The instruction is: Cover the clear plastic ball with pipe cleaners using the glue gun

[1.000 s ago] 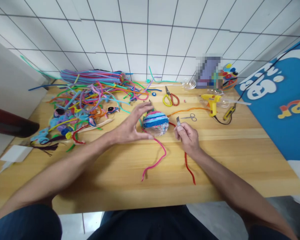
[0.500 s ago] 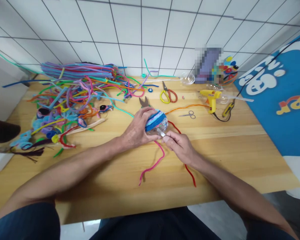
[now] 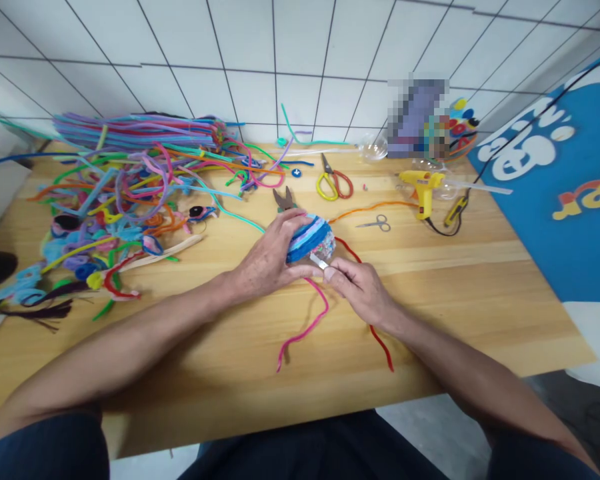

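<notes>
My left hand [image 3: 267, 257] is wrapped round a clear ball [image 3: 309, 239] banded with blue, light-blue and lilac pipe cleaners. One side of the ball is bare and shows many small coloured specks. In my right hand [image 3: 357, 287], thumb and fingers pinch a short silver flat-bladed tool [image 3: 319, 261]; its tip meets the ball at the edge of the blue bands. Most of its handle is hidden in my fingers. A pink pipe cleaner [image 3: 325, 307] lies below the ball, and a red pipe cleaner [image 3: 380, 350] passes under my right hand.
Pliers [image 3: 284, 199] lie just behind the ball. Red-and-yellow scissors [image 3: 334, 183], small silver scissors [image 3: 377, 224], a yellow glue gun [image 3: 423, 187] and a yellow cutter [image 3: 456, 211] are to the right. Tangled pipe cleaners [image 3: 140, 193] and a bundle [image 3: 140, 132] fill the left.
The ball has turned slightly in my left hand, and the tool's tip has shifted a little left along it. The whole view has shifted slightly.
</notes>
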### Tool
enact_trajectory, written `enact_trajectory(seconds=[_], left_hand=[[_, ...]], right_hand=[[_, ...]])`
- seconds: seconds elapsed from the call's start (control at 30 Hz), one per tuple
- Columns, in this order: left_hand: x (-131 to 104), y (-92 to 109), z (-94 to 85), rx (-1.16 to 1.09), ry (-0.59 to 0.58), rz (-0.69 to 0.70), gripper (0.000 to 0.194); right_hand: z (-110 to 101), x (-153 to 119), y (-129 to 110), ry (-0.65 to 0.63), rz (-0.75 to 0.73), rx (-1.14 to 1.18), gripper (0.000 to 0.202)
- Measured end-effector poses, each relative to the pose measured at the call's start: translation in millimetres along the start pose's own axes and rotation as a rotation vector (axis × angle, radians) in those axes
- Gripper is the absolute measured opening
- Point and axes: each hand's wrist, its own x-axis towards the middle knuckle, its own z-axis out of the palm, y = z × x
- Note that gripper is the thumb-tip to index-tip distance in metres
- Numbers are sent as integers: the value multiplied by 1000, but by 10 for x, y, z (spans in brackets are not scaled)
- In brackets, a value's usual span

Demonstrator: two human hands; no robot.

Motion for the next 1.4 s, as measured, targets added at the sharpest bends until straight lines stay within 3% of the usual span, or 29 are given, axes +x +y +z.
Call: enact_trajectory(seconds=[0.27,0.63,0.77,0.9,1.1,1.2,1.27,1.33,1.4], left_hand=[[-8,18,-2,22,-3,-11,79],[-6,37,-35,-1,-36,-19,83],[-3,15,-72,-13,-58,-51,85],[-15,-30,-87,-19,-39,-19,100],[-76,-74,-1,56,28,-36,119],[-96,-100,53,30,78,-26,117],[-100,-119,78,-9,108,-13,111],[-99,-133,90,-48,123,-2,106],[-93,-136,87,-63,126,2,104]], right_hand=[[78,-38,-9,35,62,104,41],[50,-16,-30,16,48,98,45],[-98,24,-37,-80,13,58,40],[-423,126,-28,-210,73,-34,32],[-759,261,111,13,51,-572,28],[-794,223,149,6,170,-682,14],[-865,179,179,35,238,-699,17],[-1020,157,256,136,282,-709,21],[-1254,181,398,349,348,-731,26]])
